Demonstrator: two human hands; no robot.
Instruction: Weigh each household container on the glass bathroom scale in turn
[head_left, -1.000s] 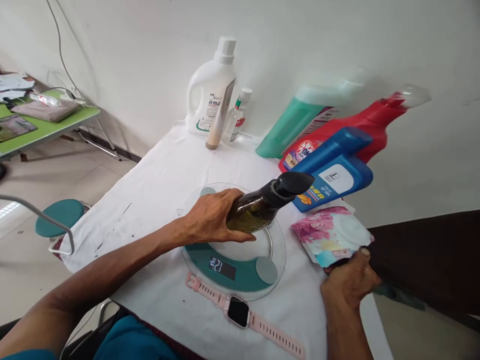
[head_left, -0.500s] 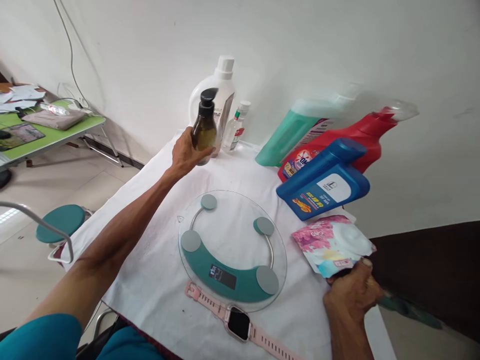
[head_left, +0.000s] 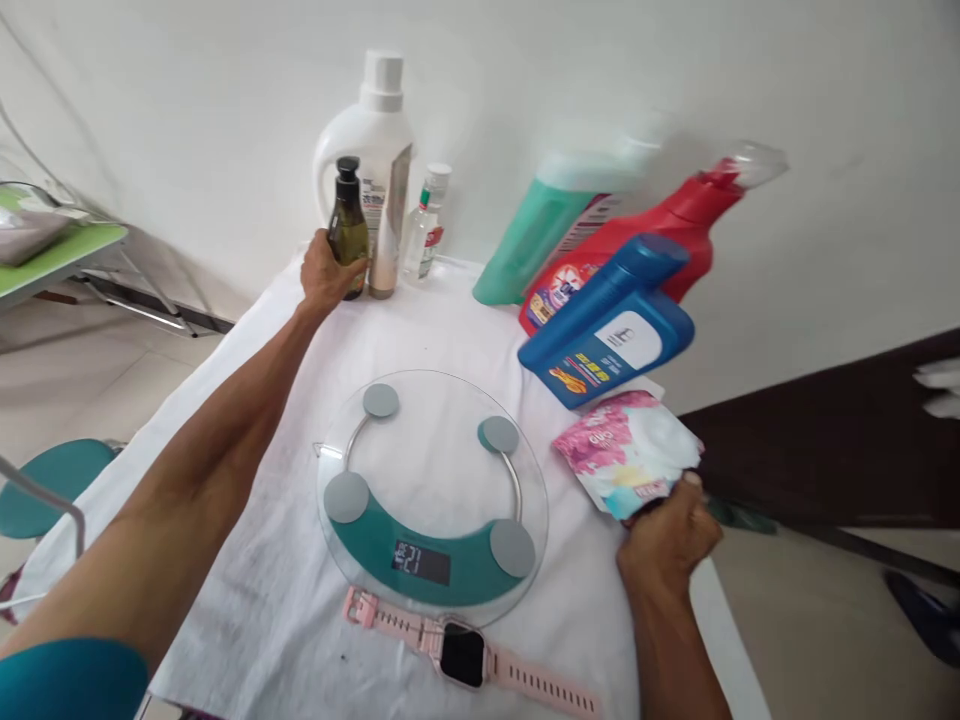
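Observation:
My left hand (head_left: 326, 275) is wrapped round a dark olive pump bottle (head_left: 349, 235), which stands upright at the table's back left, in front of a big white detergent jug (head_left: 379, 130). A small clear bottle (head_left: 425, 235) with a white cap is right of the jug. At the right edge, my right hand (head_left: 671, 530) is closed at the lower corner of a pink, white and blue pouch (head_left: 626, 445); its fingers are partly hidden. Between my arms lie a round glass bathroom scale (head_left: 431, 575) with a lit display and a pink-strapped smartwatch (head_left: 463, 653).
At the back right are a green bottle (head_left: 525, 235), a red detergent bottle (head_left: 667, 225) and a blue bottle (head_left: 607, 335). A white cloth (head_left: 255, 610) covers the table against the wall. On the left are a green table (head_left: 67, 255) and a teal stool (head_left: 56, 480).
My left hand has shifted the pump bottle back and left, close in front of the jug. My right hand remains at the pouch. The whole view has also shifted.

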